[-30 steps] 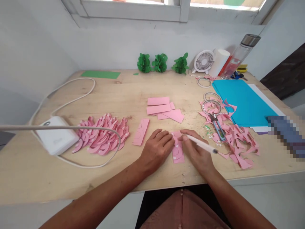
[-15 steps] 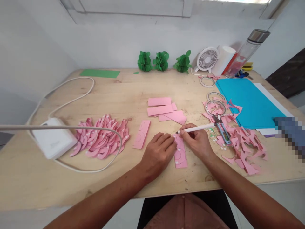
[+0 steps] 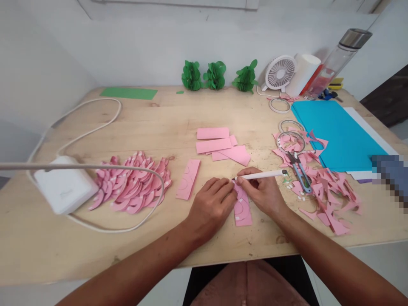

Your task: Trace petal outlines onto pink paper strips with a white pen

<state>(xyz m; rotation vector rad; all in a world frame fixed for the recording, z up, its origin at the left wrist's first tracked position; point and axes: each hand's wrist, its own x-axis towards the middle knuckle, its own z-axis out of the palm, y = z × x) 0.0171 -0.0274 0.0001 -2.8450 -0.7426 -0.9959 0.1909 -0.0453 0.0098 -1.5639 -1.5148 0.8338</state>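
Observation:
My right hand (image 3: 262, 189) is closed around a white pen (image 3: 264, 174), its dark tip at the top edge of a pink paper strip (image 3: 243, 212). Curved outlines and small white bits show on that strip. My left hand (image 3: 213, 202) lies flat over the strip's left side, fingers stretched toward the pen tip and covering part of the paper. To its left is another pink strip (image 3: 188, 179) with drawn curves. Beyond the hands, several plain pink strips (image 3: 213, 146) overlap.
A heap of pink paper petals (image 3: 137, 182) lies left, near a white adapter (image 3: 65, 185) and its looping cable. On the right are pink offcuts (image 3: 334, 199), small blue-handled snips (image 3: 301, 174), tape rolls (image 3: 290, 142) and blue sheets (image 3: 344, 136). Green paper shapes (image 3: 215, 76) and a fan (image 3: 280, 73) stand behind.
The pen's back end has dipped a little and its tip has shifted slightly at the strip's top edge. My left hand stays in place. The camera view has tilted slightly.

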